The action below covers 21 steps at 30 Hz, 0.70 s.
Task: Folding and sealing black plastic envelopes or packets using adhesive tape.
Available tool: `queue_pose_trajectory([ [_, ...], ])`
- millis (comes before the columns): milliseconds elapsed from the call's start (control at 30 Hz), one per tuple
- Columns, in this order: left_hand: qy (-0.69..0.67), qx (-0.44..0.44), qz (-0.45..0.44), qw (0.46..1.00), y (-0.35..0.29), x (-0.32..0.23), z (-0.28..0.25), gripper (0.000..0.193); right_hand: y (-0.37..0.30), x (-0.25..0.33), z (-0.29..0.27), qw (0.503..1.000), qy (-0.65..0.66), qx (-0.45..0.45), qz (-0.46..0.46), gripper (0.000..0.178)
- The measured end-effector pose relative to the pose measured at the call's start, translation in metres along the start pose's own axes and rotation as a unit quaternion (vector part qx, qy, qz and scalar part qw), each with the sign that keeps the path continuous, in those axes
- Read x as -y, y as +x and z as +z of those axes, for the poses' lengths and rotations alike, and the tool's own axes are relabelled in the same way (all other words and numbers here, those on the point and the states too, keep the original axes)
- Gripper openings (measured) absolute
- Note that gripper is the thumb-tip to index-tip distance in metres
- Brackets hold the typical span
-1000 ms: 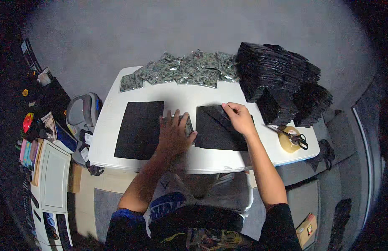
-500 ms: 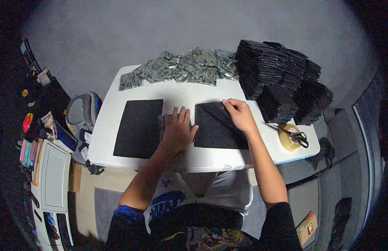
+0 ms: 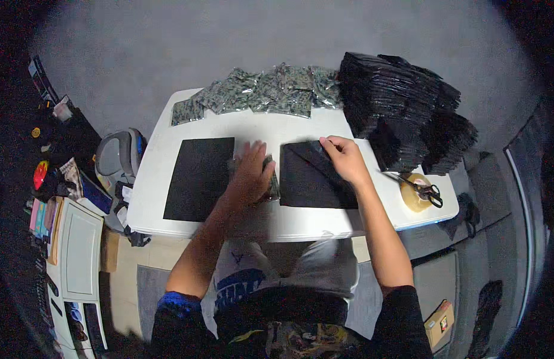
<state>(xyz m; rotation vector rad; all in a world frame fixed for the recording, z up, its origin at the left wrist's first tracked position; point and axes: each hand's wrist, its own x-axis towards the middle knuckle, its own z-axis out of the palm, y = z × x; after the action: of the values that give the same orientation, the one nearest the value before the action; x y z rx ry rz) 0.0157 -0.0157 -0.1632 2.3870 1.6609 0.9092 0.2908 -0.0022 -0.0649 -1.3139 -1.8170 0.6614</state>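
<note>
My left hand (image 3: 250, 173), palm down with its fingers stretched out and a little blurred, lies over a small camouflage-patterned packet in clear plastic (image 3: 272, 179). Most of that packet is hidden under the hand. To its left is a flat black rectangular sheet or bag (image 3: 199, 179). My right hand (image 3: 347, 161) is closed in a pinch at the top edge of a second black bag (image 3: 316, 179), whose upper part shows a slanting fold. Both black pieces lie flat on the white table (image 3: 256, 128).
Camouflage packets in clear plastic (image 3: 253, 93) line the table's far edge. Tall stacks of folded black plastic packages (image 3: 402, 102) stand at the far right. Scissors (image 3: 429, 194) rest on a roll of clear tape (image 3: 414, 200). A white cabinet (image 3: 79, 248) stands left of the table.
My left hand has shifted slightly up and left, baring part of the camouflage packet beside the thumb. The right hand keeps its pinch on the black bag.
</note>
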Motion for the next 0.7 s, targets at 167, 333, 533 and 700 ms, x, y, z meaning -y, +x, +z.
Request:
queue_pose_trajectory([
  [167, 0.110, 0.006, 0.031, 0.993, -0.004, -0.009, -0.003, 0.062, 0.005, -0.007, 0.000, 0.999, -0.014, -0.033, -0.034, 0.035],
  [333, 0.125, 0.036, 0.017, 0.991, -0.020, -0.021, -0.010, 0.066, 0.002, 0.006, -0.006, 0.999, -0.031, -0.016, 0.010, 0.035],
  [533, 0.121, 0.039, 0.028, 0.991, -0.019, -0.022, -0.013, 0.067, 0.003, 0.002, -0.007, 0.999, -0.022, -0.022, -0.016, 0.035],
  [700, 0.093, 0.042, 0.010, 0.995, -0.016, -0.031, -0.020, 0.066, 0.004, -0.001, -0.007, 0.998, -0.031, -0.037, -0.032, 0.036],
])
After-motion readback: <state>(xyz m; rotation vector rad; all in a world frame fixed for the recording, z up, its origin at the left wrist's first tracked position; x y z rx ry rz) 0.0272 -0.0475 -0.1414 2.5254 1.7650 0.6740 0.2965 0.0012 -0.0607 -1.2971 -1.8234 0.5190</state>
